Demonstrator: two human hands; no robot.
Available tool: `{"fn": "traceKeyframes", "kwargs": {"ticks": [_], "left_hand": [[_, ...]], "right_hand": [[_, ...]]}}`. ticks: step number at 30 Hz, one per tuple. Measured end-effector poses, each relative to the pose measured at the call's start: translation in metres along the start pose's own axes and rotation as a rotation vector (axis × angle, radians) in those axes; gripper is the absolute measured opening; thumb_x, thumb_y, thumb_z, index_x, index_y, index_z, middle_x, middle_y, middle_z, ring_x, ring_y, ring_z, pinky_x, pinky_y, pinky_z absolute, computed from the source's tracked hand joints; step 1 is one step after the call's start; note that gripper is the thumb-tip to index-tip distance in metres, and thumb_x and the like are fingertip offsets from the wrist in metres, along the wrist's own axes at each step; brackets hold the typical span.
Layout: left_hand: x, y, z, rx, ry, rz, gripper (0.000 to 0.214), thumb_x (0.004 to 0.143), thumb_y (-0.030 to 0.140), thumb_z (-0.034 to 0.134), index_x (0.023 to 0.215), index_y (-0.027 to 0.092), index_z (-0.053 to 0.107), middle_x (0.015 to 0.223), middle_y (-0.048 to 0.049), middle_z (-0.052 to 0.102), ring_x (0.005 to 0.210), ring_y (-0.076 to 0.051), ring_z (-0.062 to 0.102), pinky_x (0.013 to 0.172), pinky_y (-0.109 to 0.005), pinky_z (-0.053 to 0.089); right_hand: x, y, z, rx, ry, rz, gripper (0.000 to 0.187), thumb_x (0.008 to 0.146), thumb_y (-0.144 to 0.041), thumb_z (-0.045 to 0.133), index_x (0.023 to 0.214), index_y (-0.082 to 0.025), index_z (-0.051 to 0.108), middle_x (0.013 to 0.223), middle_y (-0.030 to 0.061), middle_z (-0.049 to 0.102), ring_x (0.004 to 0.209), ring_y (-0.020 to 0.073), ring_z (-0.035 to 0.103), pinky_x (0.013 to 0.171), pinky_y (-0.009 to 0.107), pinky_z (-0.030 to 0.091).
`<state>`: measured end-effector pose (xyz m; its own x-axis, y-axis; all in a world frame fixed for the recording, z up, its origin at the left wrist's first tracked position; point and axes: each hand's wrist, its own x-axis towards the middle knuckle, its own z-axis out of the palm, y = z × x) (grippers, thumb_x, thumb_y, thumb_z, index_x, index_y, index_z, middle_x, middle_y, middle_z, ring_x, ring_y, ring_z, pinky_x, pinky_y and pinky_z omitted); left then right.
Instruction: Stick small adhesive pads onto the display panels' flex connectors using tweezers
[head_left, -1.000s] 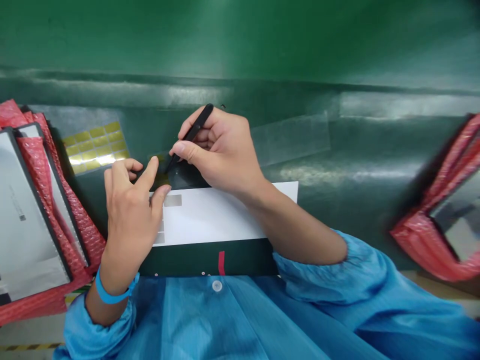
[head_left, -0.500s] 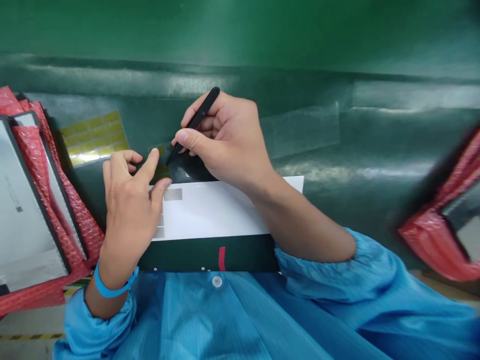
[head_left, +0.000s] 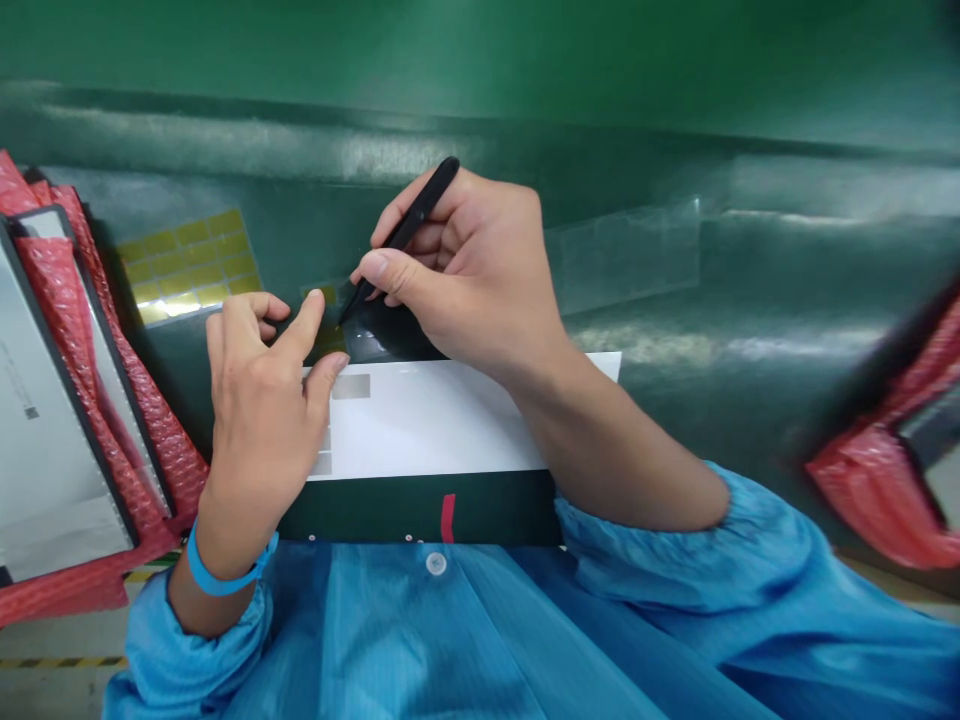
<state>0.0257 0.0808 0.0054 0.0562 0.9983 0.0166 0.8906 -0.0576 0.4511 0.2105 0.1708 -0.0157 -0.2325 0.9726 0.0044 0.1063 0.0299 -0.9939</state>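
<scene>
My right hand (head_left: 487, 270) grips a slim black pen-like tool (head_left: 421, 212) between thumb and fingers, its pointed tip slanting down to the left. That tip meets, or nearly meets, a small yellow film piece (head_left: 330, 342) on the dark surface. My left hand (head_left: 266, 390) rests just left of it, thumb and index finger apart and the other fingers bent. The left thumb lies over the upper left edge of a white sheet (head_left: 435, 425) with grey rectangles. Whatever is under the left palm is hidden.
A sheet of yellow labels (head_left: 187, 265) lies on the green table mat (head_left: 645, 400) at the left. Framed panels (head_left: 60, 420) with red bubble wrap (head_left: 124, 370) stand at far left. More red wrap (head_left: 877, 480) is at far right. A clear film strip (head_left: 630, 255) lies behind my right forearm.
My right hand and the black tool have shifted slightly up and right in view, partly with the camera's movement. The left hand keeps nearly the same pose by the yellow piece.
</scene>
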Motion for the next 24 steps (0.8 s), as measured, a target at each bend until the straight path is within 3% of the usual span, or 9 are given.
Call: {"fn": "traceKeyframes", "kwargs": {"ticks": [13,24], "left_hand": [[0.0,0.002,-0.001,0.011,-0.02,-0.007,0.049,0.1,0.026,0.071,0.149,0.021,0.069,0.13,-0.0141,0.061,0.12,-0.032,0.058,0.107,-0.052,0.051],[0.001,0.003,-0.001,-0.046,-0.035,-0.033,0.05,0.098,0.025,0.074,0.148,0.025,0.069,0.132,-0.0133,0.06,0.122,-0.033,0.058,0.11,-0.052,0.05]], "right_hand": [[0.002,0.004,-0.001,0.017,-0.053,-0.039,0.042,0.085,-0.054,0.097,0.088,-0.025,0.068,0.077,-0.0003,0.074,0.068,0.0152,0.072,0.062,0.025,0.061],[-0.002,-0.01,0.002,0.013,-0.032,-0.031,0.044,0.081,-0.052,0.101,0.085,-0.024,0.067,0.077,-0.0002,0.07,0.069,0.0179,0.072,0.064,0.029,0.063]]}}
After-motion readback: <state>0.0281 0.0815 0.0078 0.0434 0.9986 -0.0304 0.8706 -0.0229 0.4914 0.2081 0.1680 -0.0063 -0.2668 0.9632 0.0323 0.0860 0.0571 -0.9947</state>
